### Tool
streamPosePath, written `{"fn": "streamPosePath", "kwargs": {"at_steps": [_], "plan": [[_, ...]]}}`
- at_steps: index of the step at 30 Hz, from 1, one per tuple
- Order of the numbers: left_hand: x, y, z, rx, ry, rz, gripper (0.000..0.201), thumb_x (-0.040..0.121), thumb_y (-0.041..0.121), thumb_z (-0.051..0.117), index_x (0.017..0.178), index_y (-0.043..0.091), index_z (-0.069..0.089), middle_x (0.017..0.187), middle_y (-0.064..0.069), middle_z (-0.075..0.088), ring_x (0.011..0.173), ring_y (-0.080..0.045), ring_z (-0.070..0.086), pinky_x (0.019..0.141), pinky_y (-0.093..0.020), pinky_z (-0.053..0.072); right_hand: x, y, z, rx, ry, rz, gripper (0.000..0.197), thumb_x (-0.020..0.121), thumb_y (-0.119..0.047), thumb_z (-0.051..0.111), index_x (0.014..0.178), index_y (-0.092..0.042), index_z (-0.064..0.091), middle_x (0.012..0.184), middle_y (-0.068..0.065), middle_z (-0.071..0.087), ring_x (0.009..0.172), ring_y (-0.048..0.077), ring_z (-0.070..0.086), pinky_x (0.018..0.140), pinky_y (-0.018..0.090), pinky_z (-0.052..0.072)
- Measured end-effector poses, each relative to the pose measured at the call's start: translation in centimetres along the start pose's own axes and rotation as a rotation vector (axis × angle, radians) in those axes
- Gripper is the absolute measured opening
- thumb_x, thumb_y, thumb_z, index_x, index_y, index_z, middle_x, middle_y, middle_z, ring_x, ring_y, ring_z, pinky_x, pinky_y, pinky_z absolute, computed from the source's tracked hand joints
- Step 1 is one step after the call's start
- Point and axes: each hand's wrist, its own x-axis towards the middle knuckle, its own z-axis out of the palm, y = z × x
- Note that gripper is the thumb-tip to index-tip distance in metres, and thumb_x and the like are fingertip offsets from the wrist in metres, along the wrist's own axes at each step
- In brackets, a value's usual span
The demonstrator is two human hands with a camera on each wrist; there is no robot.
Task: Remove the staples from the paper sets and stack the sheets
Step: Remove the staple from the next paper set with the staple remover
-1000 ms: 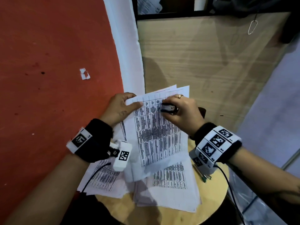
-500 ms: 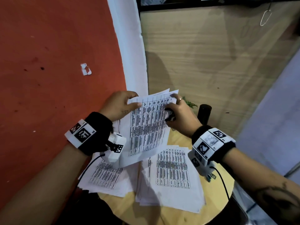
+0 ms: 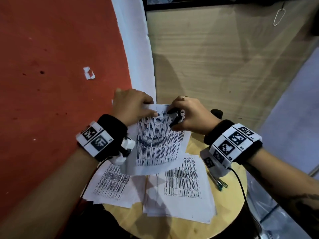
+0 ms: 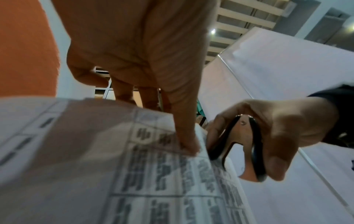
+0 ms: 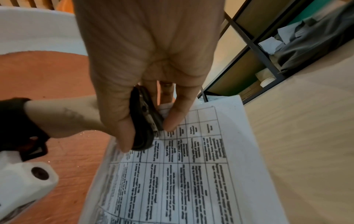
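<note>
I hold a stapled set of printed sheets (image 3: 158, 140) (image 4: 134, 174) (image 5: 191, 166) raised above a small round wooden table (image 3: 224, 204). My left hand (image 3: 131, 106) (image 4: 153, 75) pinches its top left corner, thumb on the printed face. My right hand (image 3: 189, 114) (image 5: 143, 68) grips a black and metal staple remover (image 3: 176, 115) (image 4: 241, 142) (image 5: 145, 121) between thumb and fingers, its tip against the top edge of the set. Two piles of printed sheets lie on the table: one at the left (image 3: 112, 183), one at the middle (image 3: 181, 187).
A pen (image 3: 218, 182) lies on the table at the right, below my right wrist. A dark cylinder (image 3: 216, 112) stands behind my right hand. An orange wall (image 3: 51, 83) is at the left, a wood panel (image 3: 224, 57) behind.
Both hands have lifted the paper set up and away from the table. My left hand has shifted onto the top left corner, and the staple remover now sits at the top edge.
</note>
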Motion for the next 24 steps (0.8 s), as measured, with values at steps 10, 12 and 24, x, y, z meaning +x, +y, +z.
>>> {"fn": "streamPosePath", "kwargs": {"at_steps": [10,12,24], "plan": [[0.5,1.5,0.3,-0.381,-0.074,-0.020,0.025,0.066,0.054,0.061,0.066,0.029,0.064,0.058,0.008,0.058,0.071,-0.027,0.063,0.061,-0.029,0.039,-1.3,-0.8,-1.0,0.035,0.126,0.013,0.044,0.055,-0.013,0.084,0.096,-0.009,0.070,0.091,0.009,0.061,0.084,0.022,0.057,0.073,0.023,0.040],[0.5,1.6,0.1,-0.434,-0.062,-0.032,0.025,0.063,0.057,0.058,0.057,0.033,0.057,0.058,0.006,0.058,0.070,-0.029,0.062,0.063,-0.032,0.043,-1.5,-0.9,-1.0,0.051,0.175,-0.009,0.042,0.056,-0.013,0.084,0.096,-0.008,0.070,0.094,0.011,0.061,0.086,0.022,0.057,0.075,0.021,0.040],[-0.2,2.4,-1.8,-0.808,-0.107,-0.078,0.023,0.068,0.035,0.079,0.075,0.013,0.074,0.067,-0.009,0.067,0.065,-0.005,0.054,0.065,-0.030,0.042,-2.2,-2.2,-0.2,-0.133,0.469,-0.373,0.037,0.068,-0.005,0.071,0.104,-0.001,0.068,0.102,0.013,0.067,0.086,0.032,0.066,0.068,0.041,0.056]]}}
